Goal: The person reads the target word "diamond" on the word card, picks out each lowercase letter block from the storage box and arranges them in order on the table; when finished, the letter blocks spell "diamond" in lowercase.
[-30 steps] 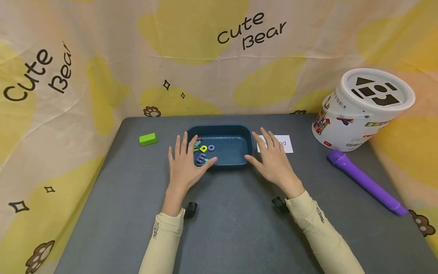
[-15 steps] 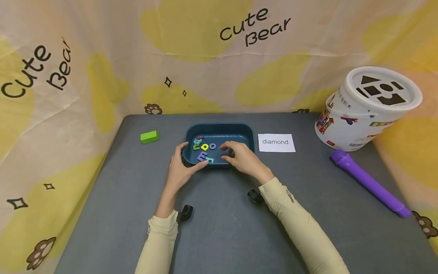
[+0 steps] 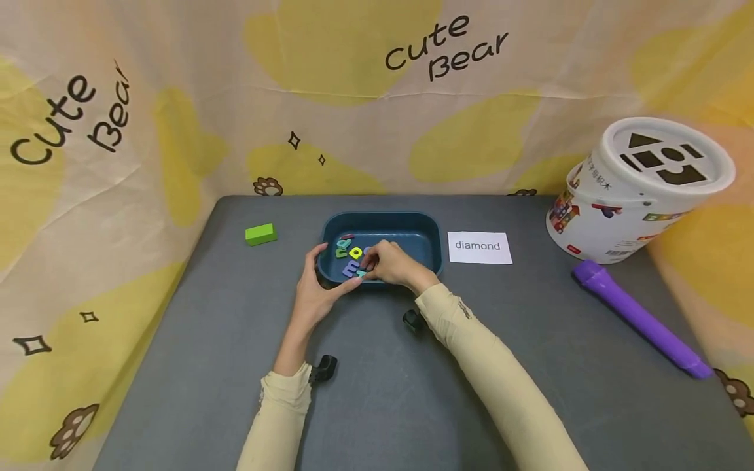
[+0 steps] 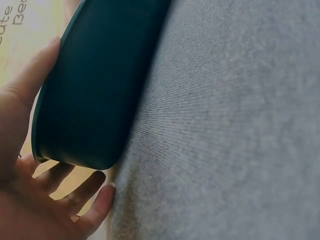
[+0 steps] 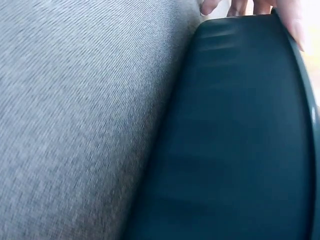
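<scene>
In the head view a dark blue tray (image 3: 409,245) stands on the grey table, with several small coloured letters in its left half. My left hand (image 3: 311,294) holds the tray's left end, thumb along the front rim and fingers round the side; the left wrist view shows this grip on the tray wall (image 4: 95,90). My right hand (image 3: 396,264) reaches over the front rim, thumb and fingertips drawn together at a turquoise letter (image 3: 361,273); I cannot tell if they pinch it. Beside that lies a purple m (image 3: 350,268), with a yellow letter (image 3: 355,252) behind.
A white card (image 3: 480,247) reading "diamond" lies right of the tray. Left of it sits a green block (image 3: 261,234). At the right are a white lidded bucket (image 3: 624,209) and a purple stick (image 3: 642,320). A printed cloth (image 3: 330,65) hangs behind the table.
Both hands came in to the tray: the left took hold of its left end, while the right moved left over the letters and drew its fingers together. The card came into full view.
</scene>
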A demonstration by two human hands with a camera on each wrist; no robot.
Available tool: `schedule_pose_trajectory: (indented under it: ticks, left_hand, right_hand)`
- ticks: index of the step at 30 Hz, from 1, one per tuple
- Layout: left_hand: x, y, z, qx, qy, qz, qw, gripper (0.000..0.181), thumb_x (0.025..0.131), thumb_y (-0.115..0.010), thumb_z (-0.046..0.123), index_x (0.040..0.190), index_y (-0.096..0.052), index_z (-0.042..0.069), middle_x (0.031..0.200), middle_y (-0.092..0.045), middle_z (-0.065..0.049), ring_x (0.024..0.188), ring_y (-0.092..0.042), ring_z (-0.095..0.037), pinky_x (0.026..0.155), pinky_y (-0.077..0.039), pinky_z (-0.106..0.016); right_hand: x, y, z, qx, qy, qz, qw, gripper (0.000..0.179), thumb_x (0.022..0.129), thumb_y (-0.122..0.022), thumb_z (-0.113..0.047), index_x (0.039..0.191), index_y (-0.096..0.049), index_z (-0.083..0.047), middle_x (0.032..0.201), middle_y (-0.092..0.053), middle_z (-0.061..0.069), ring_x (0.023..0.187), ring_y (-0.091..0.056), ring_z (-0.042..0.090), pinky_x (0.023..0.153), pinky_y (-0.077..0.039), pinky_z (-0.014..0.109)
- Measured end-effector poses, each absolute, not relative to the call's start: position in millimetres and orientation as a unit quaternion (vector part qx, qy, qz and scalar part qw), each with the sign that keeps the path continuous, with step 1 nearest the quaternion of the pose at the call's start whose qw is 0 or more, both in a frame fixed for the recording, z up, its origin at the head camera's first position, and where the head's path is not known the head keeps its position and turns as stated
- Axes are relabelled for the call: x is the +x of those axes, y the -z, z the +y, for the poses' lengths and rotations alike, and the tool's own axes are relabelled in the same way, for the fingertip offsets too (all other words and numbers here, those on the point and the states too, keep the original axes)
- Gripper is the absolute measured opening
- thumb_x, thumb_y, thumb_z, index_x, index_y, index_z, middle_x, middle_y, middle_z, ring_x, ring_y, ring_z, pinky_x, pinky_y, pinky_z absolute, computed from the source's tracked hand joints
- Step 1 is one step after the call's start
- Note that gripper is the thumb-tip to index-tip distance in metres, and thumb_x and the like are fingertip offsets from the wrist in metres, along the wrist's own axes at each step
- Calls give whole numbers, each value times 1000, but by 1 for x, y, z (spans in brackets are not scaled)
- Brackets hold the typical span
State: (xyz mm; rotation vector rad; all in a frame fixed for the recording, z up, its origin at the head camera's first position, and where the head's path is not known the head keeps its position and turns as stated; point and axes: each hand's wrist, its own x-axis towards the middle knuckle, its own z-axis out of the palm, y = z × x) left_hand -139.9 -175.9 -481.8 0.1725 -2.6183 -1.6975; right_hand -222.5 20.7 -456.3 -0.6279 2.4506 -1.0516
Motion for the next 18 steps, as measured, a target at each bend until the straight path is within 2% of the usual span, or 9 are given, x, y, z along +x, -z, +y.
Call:
schedule_pose_trajectory:
  ticks: [7, 14, 18]
  left_hand:
    - [-140, 484, -174, 51, 557, -829, 14, 101, 83, -93, 37, 162, -32, 27, 162, -45, -12, 143, -48, -32, 119, -37, -56]
    - [-139, 483, -173, 53, 563, -825, 5, 101, 83, -93, 37, 163, -31, 28, 159, -47, -12, 136, -53, -31, 110, -46, -51]
    - [-139, 482, -172, 54, 564, -824, 1, 101, 84, -92, 36, 163, -30, 28, 160, -46, -12, 136, -53, -30, 109, -46, -50]
  right_hand:
    - [-228, 459, 15, -223, 365, 882, 199, 9, 89, -83, -1, 98, -79, -2, 90, -71, 7, 82, -61, 14, 80, -53, 27]
    - [-228, 458, 19, -237, 357, 882, 197, 9, 89, -84, 0, 90, -76, -5, 88, -72, 7, 82, -64, 15, 79, -54, 28]
    - [-225, 455, 27, -239, 377, 878, 172, 9, 90, -83, -2, 97, -79, -5, 92, -74, 7, 84, -64, 17, 81, -54, 30]
